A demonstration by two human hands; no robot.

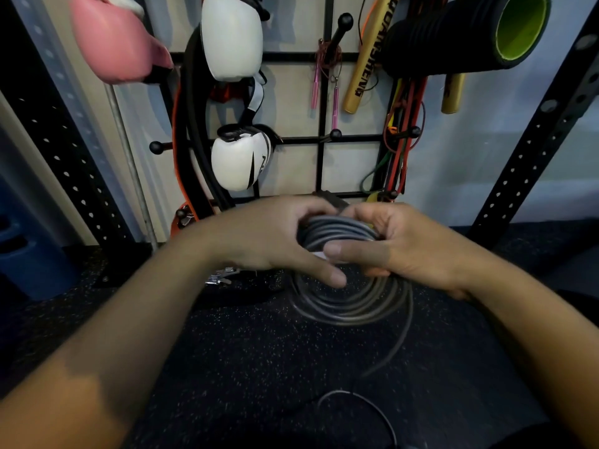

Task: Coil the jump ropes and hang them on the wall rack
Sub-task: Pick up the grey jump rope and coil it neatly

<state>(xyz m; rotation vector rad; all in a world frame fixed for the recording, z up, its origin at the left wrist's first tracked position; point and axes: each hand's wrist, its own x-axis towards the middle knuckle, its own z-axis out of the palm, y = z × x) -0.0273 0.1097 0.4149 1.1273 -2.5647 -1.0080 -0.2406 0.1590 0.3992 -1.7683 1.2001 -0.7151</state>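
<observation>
A grey jump rope [350, 303] hangs in several coils between my hands, low in front of the wall rack [321, 137]. My left hand [275, 238] grips the top of the coil from the left, thumb stretched under it. My right hand [398, 244] grips the same bundle from the right, thumb across the loops. A loose tail of the rope [393, 351] trails down toward the floor, and a thin loop [366, 403] lies lower. A pink-handled jump rope [324, 79] hangs from an upper peg of the rack.
White boxing gloves [240, 157] and a pink glove [113, 43] hang on the rack's left. A black and green foam roller [470, 37], gold sticks [366, 59] and resistance bands [402, 150] hang at right. Black perforated uprights [531, 150] flank the rack. Speckled black mat [243, 351] below.
</observation>
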